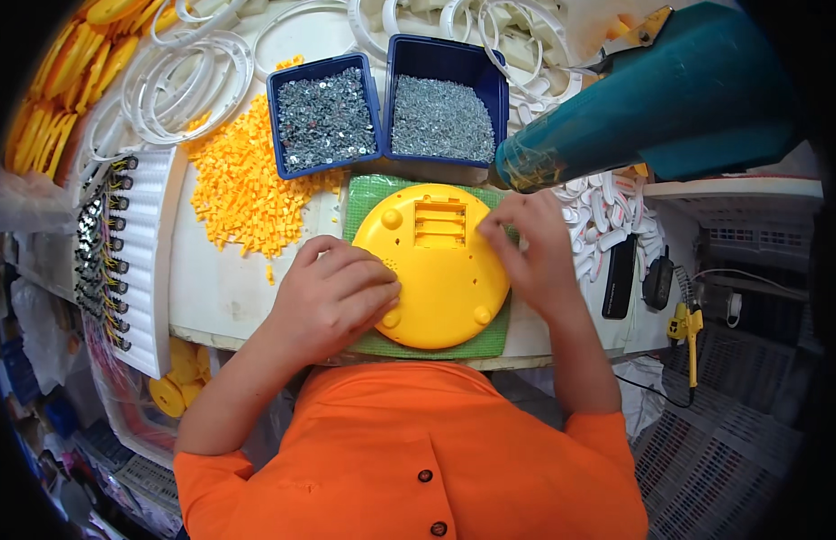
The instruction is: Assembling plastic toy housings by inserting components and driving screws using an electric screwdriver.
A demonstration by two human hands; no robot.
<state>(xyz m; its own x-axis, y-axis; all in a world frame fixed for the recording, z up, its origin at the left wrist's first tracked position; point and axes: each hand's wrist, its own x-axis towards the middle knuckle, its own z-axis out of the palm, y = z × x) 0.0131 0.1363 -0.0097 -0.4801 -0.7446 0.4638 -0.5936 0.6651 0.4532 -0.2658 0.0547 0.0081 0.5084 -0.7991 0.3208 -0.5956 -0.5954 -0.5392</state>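
The disc (436,301) lies between our left hand (339,286) and right hand (535,241), its bay (440,225) nearer the right; we cannot tell either's grip.

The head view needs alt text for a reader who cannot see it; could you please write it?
A person's left hand and right hand are at opposite sides of a round yellow housing on a green mat. Beyond it are two blue bins of small metal parts, with yellow pieces heaped to their left.
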